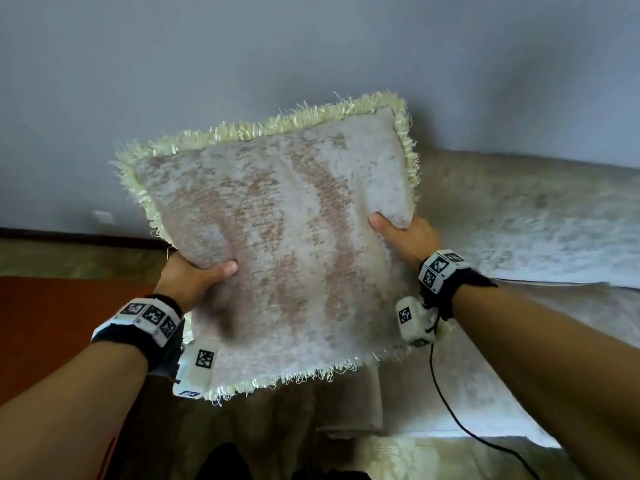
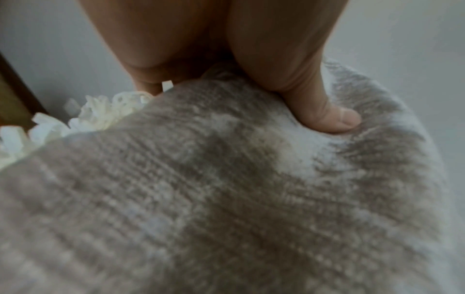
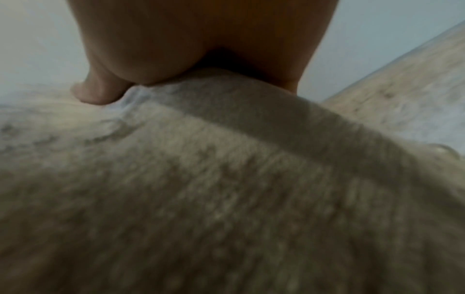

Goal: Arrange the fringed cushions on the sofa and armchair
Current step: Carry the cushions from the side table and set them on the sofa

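Both forearms reach forward, each wrist wearing a black band (image 1: 446, 289) with white marker blocks, and a black cable (image 1: 450, 407) trails down from the right one. Between the hands a square cushion (image 1: 277, 244) is held up in the air, tilted with its right top corner highest, its mottled beige-and-pale face toward the head camera and a cream fringe (image 1: 249, 129) running round its edges. The left hand (image 1: 194, 275) grips the cushion's left edge low down, thumb (image 2: 324, 113) pressed into the front face and denting the fabric, the other fingers hidden behind. The right hand (image 1: 405, 237) grips the right edge a little higher, thumb on the front, the rest of the fingers out of sight at the back; the right wrist view is blurred and shows only the palm (image 3: 201, 39) against the cloth. Below and to the right of the cushion lies a sofa (image 1: 540, 216) in a similar pale mottled fabric, apart from the cushion. To the left is a reddish floor (image 1: 52, 313), with a dark skirting (image 1: 69, 233) beyond it. Behind everything stands a plain grey wall (image 1: 242, 57).
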A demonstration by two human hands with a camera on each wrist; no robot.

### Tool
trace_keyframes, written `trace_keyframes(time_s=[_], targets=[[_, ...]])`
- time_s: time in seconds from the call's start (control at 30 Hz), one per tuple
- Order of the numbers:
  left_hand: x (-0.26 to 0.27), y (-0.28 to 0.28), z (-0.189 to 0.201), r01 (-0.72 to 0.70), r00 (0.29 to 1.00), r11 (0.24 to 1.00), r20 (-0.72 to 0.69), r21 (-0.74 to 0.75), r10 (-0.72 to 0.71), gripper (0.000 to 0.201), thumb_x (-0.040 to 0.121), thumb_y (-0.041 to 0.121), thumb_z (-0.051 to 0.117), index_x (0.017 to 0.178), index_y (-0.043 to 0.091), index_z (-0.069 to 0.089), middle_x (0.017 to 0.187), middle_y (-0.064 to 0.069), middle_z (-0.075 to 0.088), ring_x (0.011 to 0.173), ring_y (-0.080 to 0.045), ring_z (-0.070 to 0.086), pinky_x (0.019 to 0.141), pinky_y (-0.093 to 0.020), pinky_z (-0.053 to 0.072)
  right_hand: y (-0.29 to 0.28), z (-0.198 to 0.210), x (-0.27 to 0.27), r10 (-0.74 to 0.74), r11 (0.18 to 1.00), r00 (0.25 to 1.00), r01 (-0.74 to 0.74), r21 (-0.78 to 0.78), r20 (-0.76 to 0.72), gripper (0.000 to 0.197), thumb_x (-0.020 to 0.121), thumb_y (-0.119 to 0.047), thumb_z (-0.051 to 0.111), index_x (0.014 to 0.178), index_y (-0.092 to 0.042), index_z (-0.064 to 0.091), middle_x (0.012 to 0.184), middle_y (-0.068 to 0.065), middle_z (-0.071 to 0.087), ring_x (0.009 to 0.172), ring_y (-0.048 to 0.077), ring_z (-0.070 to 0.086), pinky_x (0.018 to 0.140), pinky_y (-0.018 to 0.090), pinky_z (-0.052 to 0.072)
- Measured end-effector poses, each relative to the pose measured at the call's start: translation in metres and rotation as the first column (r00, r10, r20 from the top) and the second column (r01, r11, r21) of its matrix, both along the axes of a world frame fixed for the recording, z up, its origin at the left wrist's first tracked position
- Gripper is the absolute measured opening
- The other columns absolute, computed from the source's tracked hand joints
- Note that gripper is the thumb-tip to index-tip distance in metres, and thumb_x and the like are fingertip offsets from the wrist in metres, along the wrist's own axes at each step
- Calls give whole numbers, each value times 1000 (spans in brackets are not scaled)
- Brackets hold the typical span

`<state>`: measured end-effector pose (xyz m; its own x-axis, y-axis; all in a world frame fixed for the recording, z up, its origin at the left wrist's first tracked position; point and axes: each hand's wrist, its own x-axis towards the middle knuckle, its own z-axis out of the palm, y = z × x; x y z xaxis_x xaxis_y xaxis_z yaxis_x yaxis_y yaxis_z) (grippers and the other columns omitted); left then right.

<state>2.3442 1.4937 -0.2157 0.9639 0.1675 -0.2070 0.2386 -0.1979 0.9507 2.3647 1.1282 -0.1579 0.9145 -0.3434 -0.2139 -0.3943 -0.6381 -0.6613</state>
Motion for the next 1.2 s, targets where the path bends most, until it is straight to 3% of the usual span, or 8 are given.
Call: trace_keyframes(time_s=[0.1,0.23,0.37,0.6,0.8,0.97,1.1,1.2], targets=[[11,-62,8,111,993,993,54,-28,-109,128,19,72,88,128,11,61,122,-5,67,116,-26,62,105,-47,46,-65,15,-30,-94,995,994,92,28,56,122,44,-102,49,136,-22,58,128,8,67,113,34,64,97,43,52],[18,-132,36,257,964,966,66,26,-258,83,51,40,96,121,11,61,106,1,67,107,-24,62,103,-46,48,-126,29,-61,-217,976,971,219,-11,102,114,51,-100,49,136,-25,57,126,8,67,109,35,64,94,44,53],[39,-176,43,329,938,939,82,100,-338,124,20,80,82,123,13,63,112,-4,69,104,-25,64,94,-40,51,-166,30,-79,-314,949,942,316,1,119,100,64,-90,55,137,-22,56,126,11,66,109,36,64,89,39,52],[73,-233,36,510,857,852,21,123,-516,113,27,81,79,121,21,65,115,-3,71,108,-26,64,100,-47,49,-205,23,-101,-426,904,899,428,8,105,103,63,-92,52,141,-27,52,134,4,64,119,32,61,92,35,46],[88,-259,13,528,849,848,-18,42,-527,119,24,80,82,122,15,65,113,-4,71,107,-26,66,97,-45,51,-229,10,-92,-439,896,896,442,-37,67,113,54,-98,44,139,-24,55,128,8,67,112,33,63,90,39,51],[93,-296,5,524,850,851,-43,-28,-525,89,41,56,89,115,15,62,103,3,68,98,-20,64,96,-44,52,-264,-7,-75,-431,902,902,431,-38,-4,128,42,-105,39,139,-22,53,130,11,65,115,35,62,95,45,51],[100,-332,-24,471,876,881,-91,-47,-474,99,27,71,88,112,26,65,107,11,71,103,-14,67,96,-45,53,-309,-34,-50,-398,917,916,399,17,-48,132,37,-103,45,138,-19,55,131,11,65,117,36,61,90,38,49],[103,-370,-44,416,899,909,-135,-29,-416,99,32,72,87,117,28,58,104,21,65,101,-7,62,95,-34,46,-352,-67,-23,-313,943,945,322,90,-96,121,48,-93,50,141,-16,52,133,12,63,118,35,60,84,33,43]])
